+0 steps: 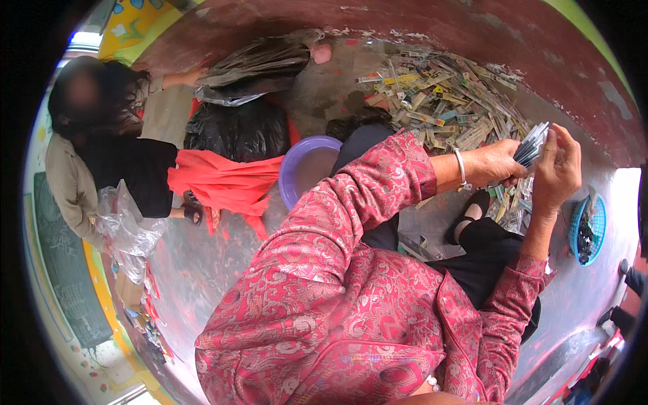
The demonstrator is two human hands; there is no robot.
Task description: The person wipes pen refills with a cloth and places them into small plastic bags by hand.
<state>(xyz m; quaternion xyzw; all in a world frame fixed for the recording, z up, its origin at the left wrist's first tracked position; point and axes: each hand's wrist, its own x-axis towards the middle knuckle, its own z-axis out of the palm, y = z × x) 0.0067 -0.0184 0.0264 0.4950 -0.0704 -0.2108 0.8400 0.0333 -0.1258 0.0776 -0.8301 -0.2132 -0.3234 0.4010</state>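
You hold a stack of flat packets (532, 145) between both hands, out ahead of you above the heap of loose packets (445, 101) on the floor. Your left hand (496, 164) grips its lower end from the left; your right hand (557, 165) closes against its right side. The stack's long axis tilts up and rightward, equally near both hands.

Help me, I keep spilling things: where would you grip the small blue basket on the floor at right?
Grip the blue basket by its open rim, coming from above; it sits upright with dark pieces inside, so a level rim hold probably keeps them in. Both hands now hold a stack of packets.
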